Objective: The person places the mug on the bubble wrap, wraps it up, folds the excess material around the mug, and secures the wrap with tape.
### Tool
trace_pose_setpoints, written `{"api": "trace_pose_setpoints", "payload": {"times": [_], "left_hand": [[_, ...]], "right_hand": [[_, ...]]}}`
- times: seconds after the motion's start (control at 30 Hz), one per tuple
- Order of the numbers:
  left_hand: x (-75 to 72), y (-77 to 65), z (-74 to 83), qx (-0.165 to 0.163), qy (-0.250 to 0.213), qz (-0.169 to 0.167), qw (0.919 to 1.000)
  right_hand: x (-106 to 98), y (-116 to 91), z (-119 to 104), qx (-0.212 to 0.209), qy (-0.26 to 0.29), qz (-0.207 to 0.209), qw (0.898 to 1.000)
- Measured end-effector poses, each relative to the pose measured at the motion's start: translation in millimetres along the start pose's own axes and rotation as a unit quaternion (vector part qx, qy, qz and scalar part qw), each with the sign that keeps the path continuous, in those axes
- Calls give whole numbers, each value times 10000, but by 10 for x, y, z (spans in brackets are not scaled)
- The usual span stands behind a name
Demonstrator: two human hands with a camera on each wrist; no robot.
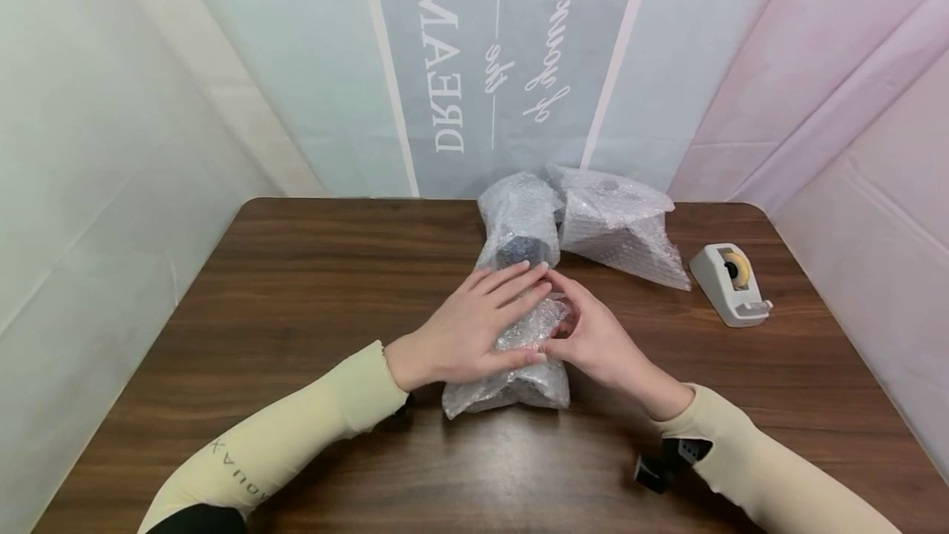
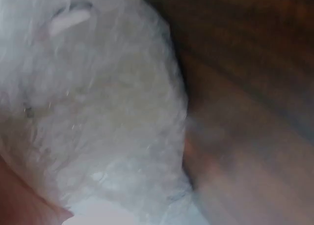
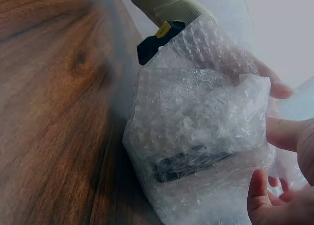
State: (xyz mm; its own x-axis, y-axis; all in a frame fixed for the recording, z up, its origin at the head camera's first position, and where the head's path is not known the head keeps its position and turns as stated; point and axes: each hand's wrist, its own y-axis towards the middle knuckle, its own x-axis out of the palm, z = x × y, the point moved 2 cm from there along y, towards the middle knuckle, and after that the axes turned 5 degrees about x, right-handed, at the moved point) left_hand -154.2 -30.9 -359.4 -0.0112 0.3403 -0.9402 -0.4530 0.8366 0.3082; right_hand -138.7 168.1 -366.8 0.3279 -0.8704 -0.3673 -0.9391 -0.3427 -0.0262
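A bubble-wrapped package [image 1: 530,332] lies on the table under both hands; in the right wrist view a dark item [image 3: 189,166] shows through its film. Across the top of the package rests my left hand [image 1: 482,324], its fingers straight and the thumb spread. My right hand [image 1: 596,336] holds the package's right side, thumb on the film and the other fingers curled in at the edge; its forefinger reaches the left fingertips. Bubble wrap [image 2: 108,97] fills much of the blurred left wrist view, so finger contact there is hard to make out.
Just behind stands another bubble-wrapped bundle [image 1: 521,213] with a dark round end. To its right leans a further bubble-wrap piece [image 1: 619,225]. A white tape dispenser [image 1: 734,287] with yellow tape sits on the right of the brown wooden table [image 1: 334,270]. Fabric walls enclose the back and sides.
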Motion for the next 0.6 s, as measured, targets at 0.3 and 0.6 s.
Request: {"api": "trace_pose_setpoints", "payload": {"times": [0.3,0.6], "left_hand": [[-57,6,2,245,481,-713,9960],[-44,27,14,156,605,-907,9939]], "right_hand": [[-96,-83,80,117,1127,-656,9914],[-417,-208,171,-860,1604,-888,9793]]}}
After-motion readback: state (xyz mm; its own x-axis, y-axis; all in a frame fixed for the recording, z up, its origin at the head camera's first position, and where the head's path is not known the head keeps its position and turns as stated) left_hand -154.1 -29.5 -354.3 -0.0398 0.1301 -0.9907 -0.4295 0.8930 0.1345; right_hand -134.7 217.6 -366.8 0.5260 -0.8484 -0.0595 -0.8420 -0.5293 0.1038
